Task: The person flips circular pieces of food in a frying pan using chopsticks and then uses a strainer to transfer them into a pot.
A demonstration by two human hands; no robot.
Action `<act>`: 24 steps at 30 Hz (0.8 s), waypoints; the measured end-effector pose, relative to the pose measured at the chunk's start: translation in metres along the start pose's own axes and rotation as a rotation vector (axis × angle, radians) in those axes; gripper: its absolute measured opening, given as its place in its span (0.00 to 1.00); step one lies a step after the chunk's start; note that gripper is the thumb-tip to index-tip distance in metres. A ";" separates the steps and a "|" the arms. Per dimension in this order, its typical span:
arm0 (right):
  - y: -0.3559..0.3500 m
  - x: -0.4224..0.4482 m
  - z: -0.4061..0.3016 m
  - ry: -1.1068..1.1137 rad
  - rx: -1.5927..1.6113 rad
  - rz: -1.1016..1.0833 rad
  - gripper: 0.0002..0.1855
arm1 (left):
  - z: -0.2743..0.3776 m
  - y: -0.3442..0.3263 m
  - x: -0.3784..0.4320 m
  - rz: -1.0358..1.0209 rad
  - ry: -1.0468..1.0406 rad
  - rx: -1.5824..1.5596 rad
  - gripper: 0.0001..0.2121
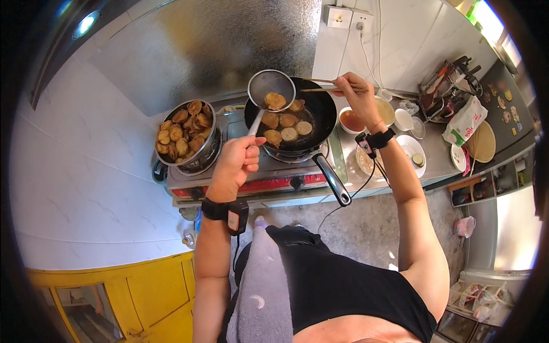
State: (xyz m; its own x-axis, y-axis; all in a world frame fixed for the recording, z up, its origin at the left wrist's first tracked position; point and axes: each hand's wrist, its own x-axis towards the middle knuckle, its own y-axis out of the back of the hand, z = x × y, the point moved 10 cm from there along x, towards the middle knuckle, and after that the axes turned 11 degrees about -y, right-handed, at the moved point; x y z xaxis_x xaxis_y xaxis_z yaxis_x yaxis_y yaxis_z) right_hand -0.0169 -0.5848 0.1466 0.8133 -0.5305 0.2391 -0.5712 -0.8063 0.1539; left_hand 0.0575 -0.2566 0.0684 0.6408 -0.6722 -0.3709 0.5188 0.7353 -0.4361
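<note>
My left hand (241, 160) grips the pale handle of a round mesh strainer (262, 85), held over the left rim of a black frying pan (322, 105). One browned fried slice (275, 101) lies in the strainer. Several battered slices sit in the pan's oil, some golden and others, such as a pale slice (304, 127), much lighter. My right hand (355, 94) holds a pair of wooden chopsticks (319, 90), their tips pointing left over the pan's far side, with nothing between them that I can see.
A metal pot (206, 148) heaped with browned slices stands on the left burner of the gas stove (240, 180). The pan's handle (332, 180) juts past the stove's front edge. Right of it are a bowl of reddish liquid (352, 119), a white plate (407, 148) and a utensil rack (448, 85).
</note>
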 end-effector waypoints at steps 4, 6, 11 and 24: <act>-0.017 0.007 0.069 -0.011 -0.154 -0.122 0.11 | 0.014 0.010 -0.005 0.030 -0.068 -0.024 0.11; -0.031 0.004 0.076 -0.013 -0.226 -0.157 0.12 | 0.018 0.014 -0.010 0.044 -0.074 -0.022 0.11; -0.061 0.018 0.092 0.002 -0.336 -0.223 0.12 | 0.018 0.020 -0.019 0.071 -0.076 -0.031 0.11; -0.087 0.025 0.094 0.192 -0.468 -0.315 0.16 | 0.019 0.021 -0.036 0.070 -0.103 -0.059 0.11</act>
State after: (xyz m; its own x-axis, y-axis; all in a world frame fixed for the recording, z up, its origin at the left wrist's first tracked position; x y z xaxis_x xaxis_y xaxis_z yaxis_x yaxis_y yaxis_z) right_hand 0.0637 -0.5524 0.0486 0.9418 -0.1929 0.2753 -0.3294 -0.6930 0.6413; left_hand 0.0559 -0.2157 0.0879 0.7306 -0.6044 -0.3175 0.4385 0.7719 -0.4603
